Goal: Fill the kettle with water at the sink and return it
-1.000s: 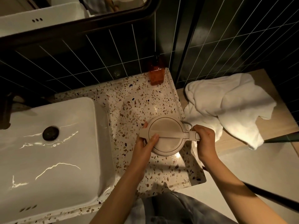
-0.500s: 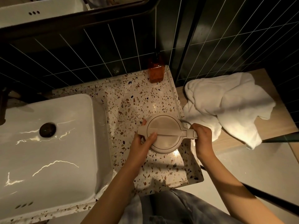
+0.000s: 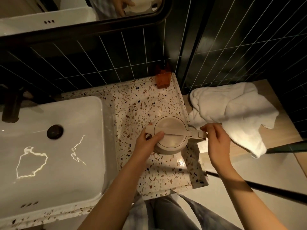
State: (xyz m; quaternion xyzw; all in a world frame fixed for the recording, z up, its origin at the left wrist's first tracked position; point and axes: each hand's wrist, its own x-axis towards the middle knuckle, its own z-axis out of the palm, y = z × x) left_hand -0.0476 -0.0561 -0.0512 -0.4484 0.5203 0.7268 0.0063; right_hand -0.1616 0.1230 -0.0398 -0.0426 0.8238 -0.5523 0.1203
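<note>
- The beige kettle [image 3: 171,134] sits on the speckled terrazzo counter [image 3: 149,103], lid shut, just right of the sink [image 3: 49,146] and close to the counter's right edge.
- Left hand [image 3: 146,141] is on the spout side, thumb laid over the lid's edge, fingers curled round the body.
- Right hand [image 3: 216,138] is at the handle [image 3: 198,134] end, fingers loosely bent, fingertips touching the handle's tip rather than wrapped round it.
- The sink is a white rectangular basin, dark drain plug [image 3: 55,131] in the middle, bright glints on its floor; a dark tap [image 3: 11,107] stands at its far left.
- An amber bottle [image 3: 163,77] stands at the back of the counter against the dark tiled wall [image 3: 99,63].
- A crumpled white towel [image 3: 232,112] lies on the wooden ledge [image 3: 282,130] right of the counter, just beside the right hand.
- A black-framed mirror [image 3: 83,10] hangs above.
</note>
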